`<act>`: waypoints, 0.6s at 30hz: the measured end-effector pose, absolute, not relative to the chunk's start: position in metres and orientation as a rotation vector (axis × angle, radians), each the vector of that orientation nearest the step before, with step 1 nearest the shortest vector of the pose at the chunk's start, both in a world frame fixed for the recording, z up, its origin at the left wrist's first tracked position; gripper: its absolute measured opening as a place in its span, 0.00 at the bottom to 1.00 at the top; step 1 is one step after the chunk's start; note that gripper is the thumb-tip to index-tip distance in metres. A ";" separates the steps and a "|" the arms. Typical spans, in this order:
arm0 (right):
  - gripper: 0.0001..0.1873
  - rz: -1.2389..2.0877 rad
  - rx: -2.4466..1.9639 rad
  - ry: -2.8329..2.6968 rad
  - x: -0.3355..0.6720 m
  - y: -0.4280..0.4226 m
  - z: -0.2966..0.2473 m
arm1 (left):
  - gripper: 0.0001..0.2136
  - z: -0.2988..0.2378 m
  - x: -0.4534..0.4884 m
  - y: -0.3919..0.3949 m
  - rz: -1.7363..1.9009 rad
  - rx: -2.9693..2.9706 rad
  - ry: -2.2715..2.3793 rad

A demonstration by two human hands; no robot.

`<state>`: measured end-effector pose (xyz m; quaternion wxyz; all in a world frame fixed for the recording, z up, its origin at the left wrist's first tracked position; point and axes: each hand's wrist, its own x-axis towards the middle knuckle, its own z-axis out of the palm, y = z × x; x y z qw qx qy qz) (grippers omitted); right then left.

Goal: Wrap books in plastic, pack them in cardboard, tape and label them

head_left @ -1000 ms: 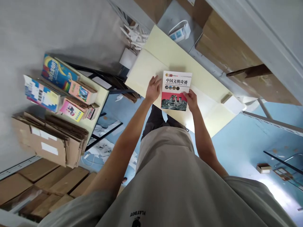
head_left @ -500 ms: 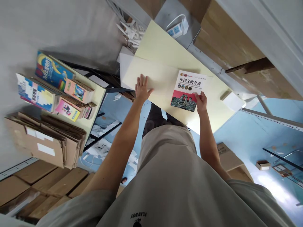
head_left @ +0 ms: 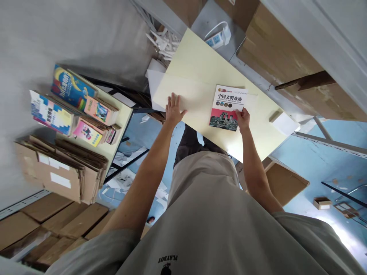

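Note:
A paperback book (head_left: 226, 110) with a white and red-pink cover and Chinese title lies at the middle of the pale yellow tabletop (head_left: 195, 53). My right hand (head_left: 243, 118) pinches its lower right edge between thumb and fingers. A thin whitish, see-through sheet (head_left: 160, 86) is spread across the table and reaches over its left edge. On that sheet my left hand (head_left: 174, 109) rests palm down, fingers stretched out and thumb apart, to the left of the book. Whether the sheet runs under the book is hard to make out.
At left, stacked books (head_left: 56, 114) and folded cardboard (head_left: 61, 172) stand on a second table. Beyond the tabletop are a power strip (head_left: 216, 39) and large cardboard boxes (head_left: 286, 53). A small white box (head_left: 283, 122) sits at its right corner. An open carton (head_left: 286, 181) stands behind my right arm.
The book has turned slightly, its lower edge shifting up a little, still in my right hand's pinch. My left hand stays flat on the sheet. The whole view has shifted slightly.

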<state>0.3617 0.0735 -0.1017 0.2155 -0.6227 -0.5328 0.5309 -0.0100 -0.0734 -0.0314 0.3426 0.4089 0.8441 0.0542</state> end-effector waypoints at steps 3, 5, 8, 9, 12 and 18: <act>0.15 1.234 -1.998 -1.613 0.363 0.073 -0.098 | 0.47 -0.033 0.003 -0.066 0.173 1.083 2.221; 0.11 1.127 -2.079 -1.712 0.369 0.073 -0.091 | 0.37 -0.034 0.025 -0.057 0.206 1.164 2.158; 0.10 0.942 -2.185 -1.722 0.385 0.072 -0.081 | 0.24 -0.037 0.075 -0.043 0.207 1.237 1.978; 0.10 0.859 -2.245 -1.684 0.390 0.071 -0.078 | 0.21 -0.039 0.092 -0.039 0.213 1.209 1.953; 0.13 0.732 -2.399 -1.549 0.400 0.070 -0.071 | 0.20 -0.043 0.131 -0.029 0.289 1.084 1.990; 0.10 0.880 -2.400 -1.482 0.392 0.060 -0.066 | 0.17 -0.052 0.153 -0.018 0.334 0.859 2.120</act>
